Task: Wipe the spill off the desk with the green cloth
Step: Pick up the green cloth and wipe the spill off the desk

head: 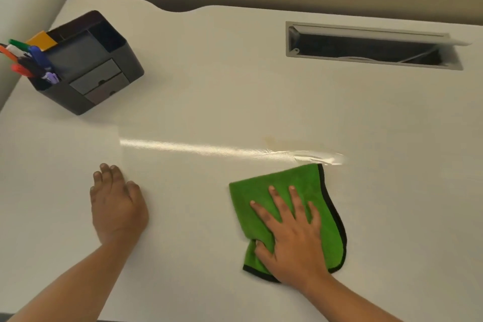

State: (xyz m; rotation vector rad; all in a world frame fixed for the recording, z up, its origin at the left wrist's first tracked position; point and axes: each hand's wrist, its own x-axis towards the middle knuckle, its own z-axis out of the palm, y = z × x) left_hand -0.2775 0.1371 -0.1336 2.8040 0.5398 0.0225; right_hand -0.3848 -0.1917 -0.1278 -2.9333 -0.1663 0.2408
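A green cloth (300, 183) with a black hem lies folded on the white desk (209, 73), right of centre. My right hand (290, 232) presses flat on it, fingers spread and thumb tucked into a fold. Just beyond the cloth's far edge a wet, shiny smear (318, 158) glints, with a faint yellowish stain (271, 140) to its left. My left hand (117, 204) rests palm down on the bare desk at the left, holding nothing.
A black desk organiser (96, 68) with coloured markers (28, 60) stands at the back left. An open cable hatch (371, 46) is set into the desk at the back right. The desk's near edge runs along the bottom.
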